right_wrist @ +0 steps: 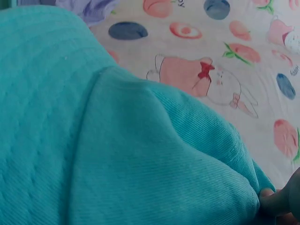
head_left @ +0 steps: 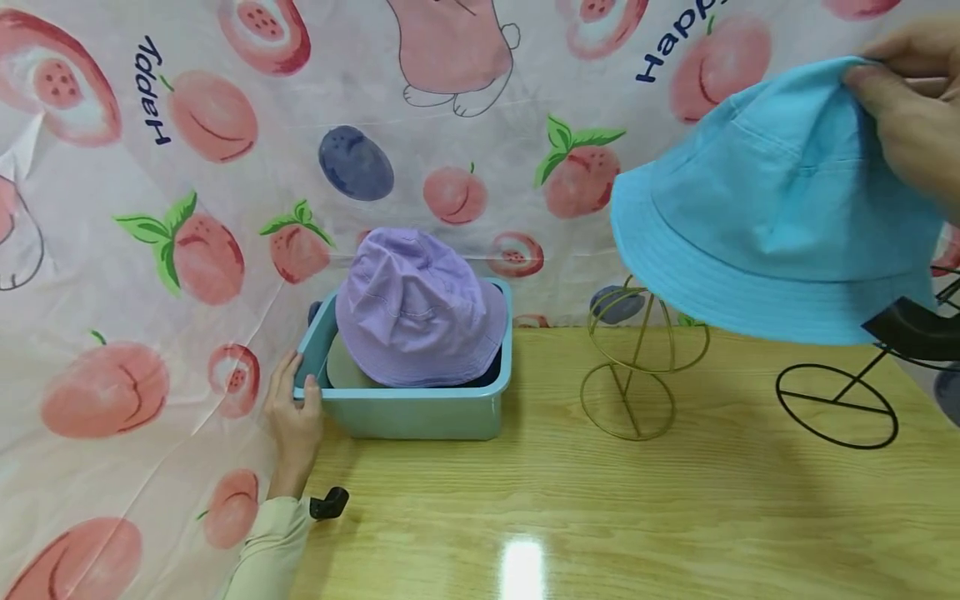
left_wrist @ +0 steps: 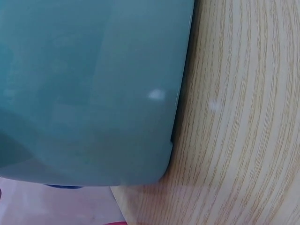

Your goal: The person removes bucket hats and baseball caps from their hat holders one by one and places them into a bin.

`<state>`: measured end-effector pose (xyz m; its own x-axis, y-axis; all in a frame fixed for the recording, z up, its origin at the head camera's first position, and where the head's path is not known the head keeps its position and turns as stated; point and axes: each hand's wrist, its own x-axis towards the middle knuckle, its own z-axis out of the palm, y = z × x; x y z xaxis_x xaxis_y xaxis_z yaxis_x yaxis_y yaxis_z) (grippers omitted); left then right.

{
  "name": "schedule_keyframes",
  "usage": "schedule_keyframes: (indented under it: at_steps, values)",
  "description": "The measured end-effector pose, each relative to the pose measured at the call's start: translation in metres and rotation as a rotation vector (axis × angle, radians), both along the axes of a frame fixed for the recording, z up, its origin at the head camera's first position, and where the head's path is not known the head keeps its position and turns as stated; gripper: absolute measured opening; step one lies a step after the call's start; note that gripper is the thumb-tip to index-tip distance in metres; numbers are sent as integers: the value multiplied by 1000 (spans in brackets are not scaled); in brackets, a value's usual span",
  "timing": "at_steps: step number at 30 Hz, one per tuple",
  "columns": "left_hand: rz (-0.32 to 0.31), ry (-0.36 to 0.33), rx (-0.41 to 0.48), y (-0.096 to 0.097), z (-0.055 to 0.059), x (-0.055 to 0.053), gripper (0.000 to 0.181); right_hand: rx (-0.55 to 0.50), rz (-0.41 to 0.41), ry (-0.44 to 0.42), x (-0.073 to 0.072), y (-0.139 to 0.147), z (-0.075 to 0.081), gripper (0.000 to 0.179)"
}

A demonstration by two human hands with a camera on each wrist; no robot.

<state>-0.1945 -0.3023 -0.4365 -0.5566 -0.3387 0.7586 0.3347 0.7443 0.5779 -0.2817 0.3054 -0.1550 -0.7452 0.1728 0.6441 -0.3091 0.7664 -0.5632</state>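
High at the right of the head view, my right hand (head_left: 917, 112) pinches a light blue bucket hat (head_left: 757, 200) by the top of its crown, brim hanging down. The right wrist view shows the hat's cloth (right_wrist: 140, 154) up close, creased toward the fingertips. My left hand (head_left: 294, 421) rests at the front left corner of a blue-green plastic bin (head_left: 420, 414), thumb on the front rim, fairly straight fingers along the side. Inside the bin sits a lilac bucket hat (head_left: 420, 308), over a paler grey-green item (head_left: 347, 367) that is mostly hidden.
A gold wire stand (head_left: 637, 367) stands on the wooden table (head_left: 600, 508) below the blue hat. Farther right is a black wire stand (head_left: 836, 400), partly covered by the hat and wrist mount. Fruit-print cloth (head_left: 450, 142) hangs behind and lies along the left.
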Motion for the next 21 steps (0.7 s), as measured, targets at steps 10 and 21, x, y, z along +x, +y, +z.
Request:
schedule_keyframes:
  at_steps: [10,21]
  values:
    - [-20,9,-4,1,-1,-1,42,103,142,28,32,-79,23,36]
    - [-2,23,-5,-3,-1,2,42,39,278,10,38,-130,34,32]
